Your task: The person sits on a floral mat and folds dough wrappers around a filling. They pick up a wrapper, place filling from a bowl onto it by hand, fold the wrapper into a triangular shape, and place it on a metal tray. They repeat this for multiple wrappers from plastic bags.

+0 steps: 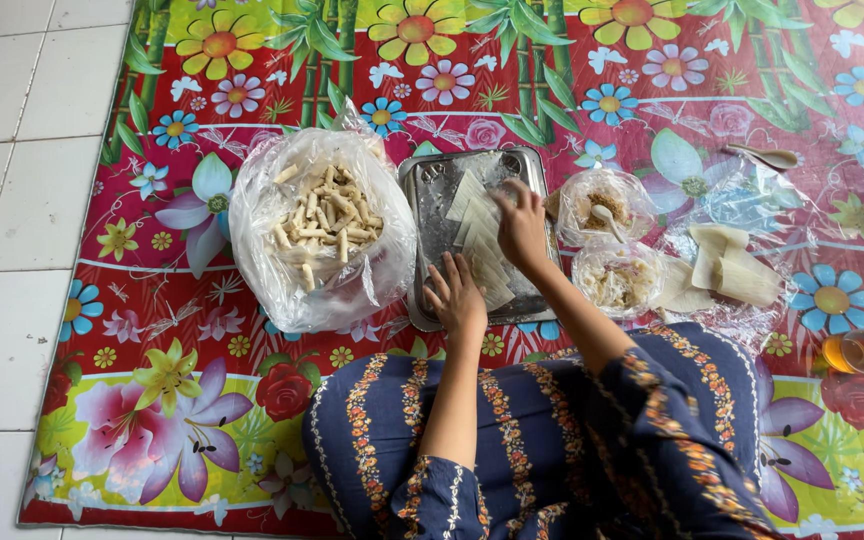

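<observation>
Left hand (455, 297) flat, open on tray (422, 200) | right hand (520, 225) fingers spread on wrappers (482, 245)

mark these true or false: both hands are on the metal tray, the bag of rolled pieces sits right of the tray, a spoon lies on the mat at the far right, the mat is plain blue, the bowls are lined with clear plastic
1. Both hands are on the metal tray: true. The left hand and the right hand rest on the pale wrapper sheets laid in it.
2. The bag of rolled pieces sits right of the tray: false. It lies to the tray's left.
3. A spoon lies on the mat at the far right: true.
4. The mat is plain blue: false. It is red with large colourful flowers.
5. The bowls are lined with clear plastic: true, as far as can be seen.
</observation>
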